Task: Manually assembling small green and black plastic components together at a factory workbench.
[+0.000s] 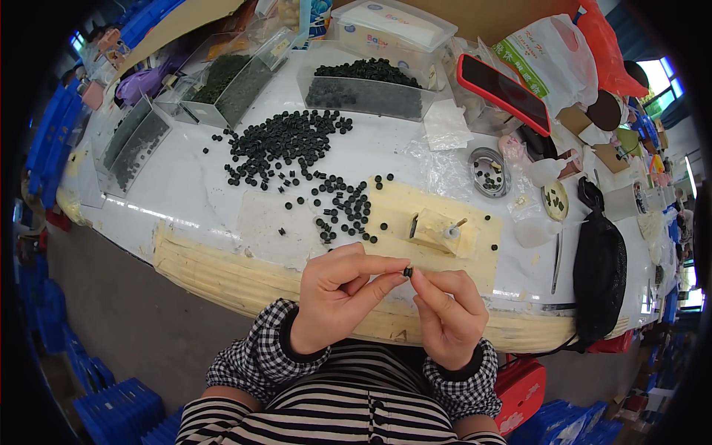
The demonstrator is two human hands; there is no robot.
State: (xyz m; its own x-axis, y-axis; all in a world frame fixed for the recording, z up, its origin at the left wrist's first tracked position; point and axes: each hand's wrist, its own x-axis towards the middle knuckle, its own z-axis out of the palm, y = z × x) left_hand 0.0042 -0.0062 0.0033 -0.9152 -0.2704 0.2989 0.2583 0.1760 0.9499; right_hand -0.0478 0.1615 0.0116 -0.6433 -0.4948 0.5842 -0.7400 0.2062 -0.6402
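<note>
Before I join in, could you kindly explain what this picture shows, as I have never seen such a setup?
There is no machine: a person works with two bare hands, seen from a head-worn camera looking down. Its wide lens bends straight edges. The left hand pinches a small black part; the right hand meets it, though its exact grip is unclear. On the white table lie a loose pile of similar parts, a clear bin and a red-edged phone. Nearer the hands, a block sits on a yellow board.
</note>
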